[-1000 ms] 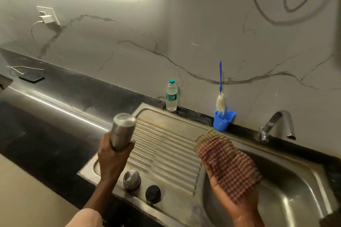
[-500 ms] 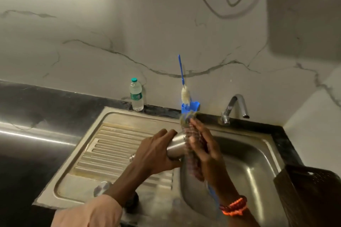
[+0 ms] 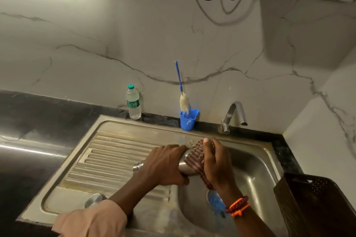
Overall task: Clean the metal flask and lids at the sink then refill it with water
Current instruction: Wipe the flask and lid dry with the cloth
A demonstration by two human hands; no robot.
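One view from the head cam, so here's what I see. Dark counter with a steel sink set in, ribbed drainboard on the left, marble-look wall behind, tap at the back. My left hand grips the metal flask sideways over the basin's edge; my right hand clutches a checked cloth against it. One round lid sits on the drainboard. The water bottle has a green label, too small to read. A bottle brush stands in a blue cup.
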